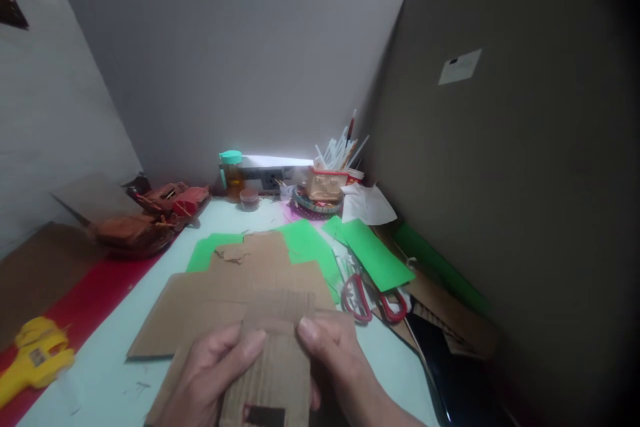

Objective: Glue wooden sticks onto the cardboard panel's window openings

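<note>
A narrow cardboard piece with a dark rectangular opening near its lower end is held between both hands, low in the middle of the view. My left hand grips its left edge, thumb on top. On the right edge, my right hand has its thumb pressed on the upper part, with a fingertip showing below. Larger flat cardboard lies beneath and beyond the hands. Green sheets rest behind it and to the right.
Red-handled scissors and a dark, glossy object lie at right. A yellow glue gun is at left. Behind stand a teal-lidded jar and a box of white sticks; reddish models sit back left.
</note>
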The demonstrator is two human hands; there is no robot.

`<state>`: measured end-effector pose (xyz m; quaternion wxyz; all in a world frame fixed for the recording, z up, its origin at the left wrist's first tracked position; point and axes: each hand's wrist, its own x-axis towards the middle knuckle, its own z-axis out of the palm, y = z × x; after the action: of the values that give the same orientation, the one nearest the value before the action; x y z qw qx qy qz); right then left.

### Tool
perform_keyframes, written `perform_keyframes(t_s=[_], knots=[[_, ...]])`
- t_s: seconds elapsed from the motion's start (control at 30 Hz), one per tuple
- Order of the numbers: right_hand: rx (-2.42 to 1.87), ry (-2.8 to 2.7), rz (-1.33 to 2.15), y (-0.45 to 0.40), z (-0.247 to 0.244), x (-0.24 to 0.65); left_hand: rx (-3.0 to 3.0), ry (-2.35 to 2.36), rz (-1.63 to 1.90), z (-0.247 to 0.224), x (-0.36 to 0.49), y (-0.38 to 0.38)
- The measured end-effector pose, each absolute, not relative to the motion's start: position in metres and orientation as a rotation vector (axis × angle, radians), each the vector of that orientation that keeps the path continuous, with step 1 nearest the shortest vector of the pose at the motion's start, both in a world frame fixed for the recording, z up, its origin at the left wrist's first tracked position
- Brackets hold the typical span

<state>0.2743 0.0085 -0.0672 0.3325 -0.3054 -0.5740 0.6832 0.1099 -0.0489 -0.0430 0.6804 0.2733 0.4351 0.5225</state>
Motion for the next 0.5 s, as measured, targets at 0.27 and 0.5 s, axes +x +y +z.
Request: perform_keyframes(t_s=[0.27, 0.5], knots=[[-0.835, -1.477, 1.775, 0.011, -0.056, 0.275, 0.642, 1.094, 1.162, -0.038, 0.108, -0.048], [-0.803, -1.523, 1.759, 0.010, -0.051, 0.277, 0.623, 1.128, 1.186, -0.038, 0.108, -0.049]])
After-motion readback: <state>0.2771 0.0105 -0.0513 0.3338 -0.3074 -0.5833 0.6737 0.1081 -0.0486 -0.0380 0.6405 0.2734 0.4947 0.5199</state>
